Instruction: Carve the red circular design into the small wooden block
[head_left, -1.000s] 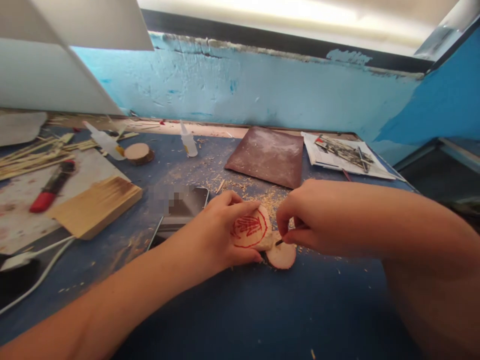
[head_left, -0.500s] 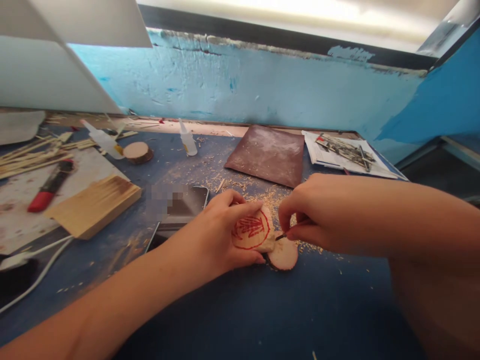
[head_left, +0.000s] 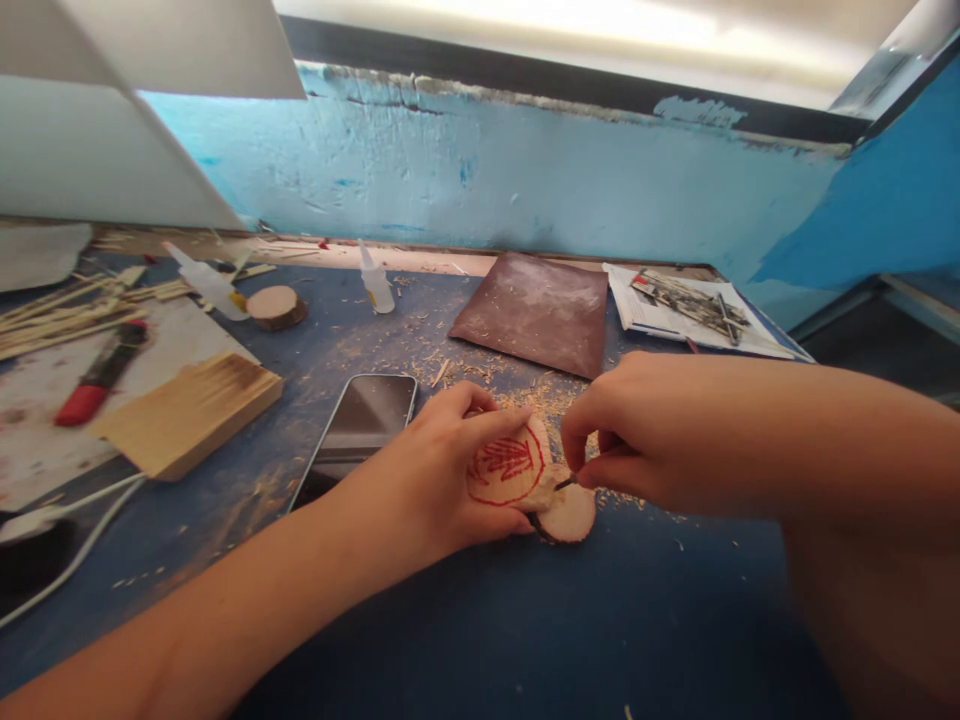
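My left hand (head_left: 465,460) grips a pale piece of wood (head_left: 508,468) with a red pattern inside a red ring on its top face. The fingers lie along its far edge and the thumb along the near edge. Under its right end lies a round wood slice (head_left: 571,514) with a bark rim. My right hand (head_left: 611,440) is closed round a thin carving blade (head_left: 564,483), most of it hidden in the fingers. The dark tip is at the right edge of the patterned wood, just over the slice.
Wood shavings (head_left: 547,392) lie beyond my hands. A phone (head_left: 367,410) rests left of them, near a wooden block (head_left: 191,410) and a red-and-black tool (head_left: 101,375). Farther back are a glue bottle (head_left: 376,282), another wood slice (head_left: 276,306), brown sandpaper (head_left: 534,312) and papers (head_left: 637,312) with several small tools.
My right hand and the blade tip have shifted slightly to the right and toward me. My left hand still grips the patterned wood, which has barely moved.
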